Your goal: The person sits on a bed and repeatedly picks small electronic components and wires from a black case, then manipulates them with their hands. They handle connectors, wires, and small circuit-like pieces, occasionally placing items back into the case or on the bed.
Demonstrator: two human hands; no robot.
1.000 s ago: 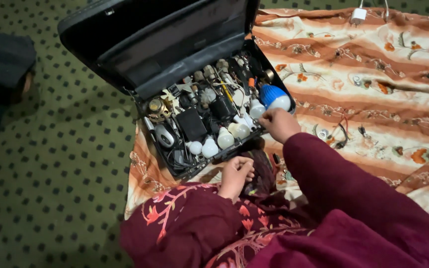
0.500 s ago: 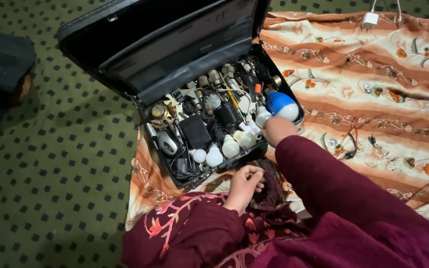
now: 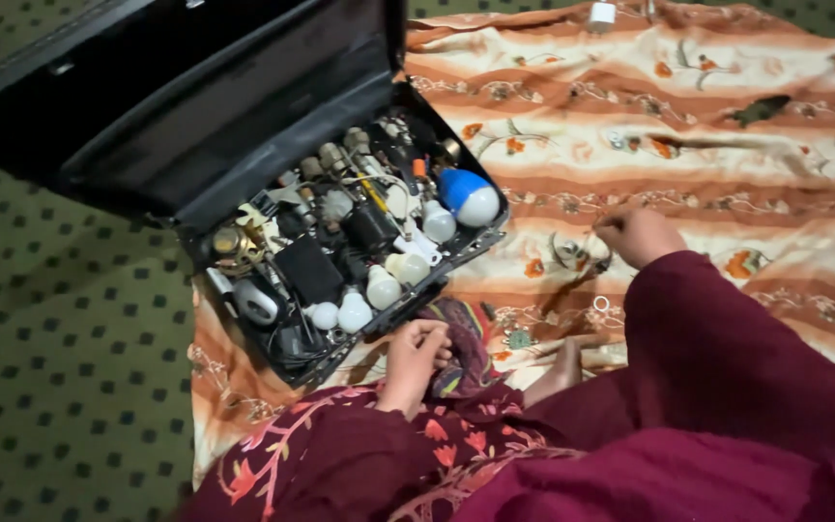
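Your right hand [image 3: 638, 235] is pinching small wired parts [image 3: 572, 253] on the bedspread [image 3: 727, 145], right of the open case [image 3: 340, 242]; left hand [image 3: 416, 353] is curling shut on cloth [image 3: 466, 348].

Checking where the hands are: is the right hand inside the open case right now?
No, the right hand rests on the striped floral cloth, apart from the open black case of bulbs.

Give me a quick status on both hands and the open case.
Right hand closed on small wired parts on the cloth. Left hand curled beside the open case. Nothing blocking.
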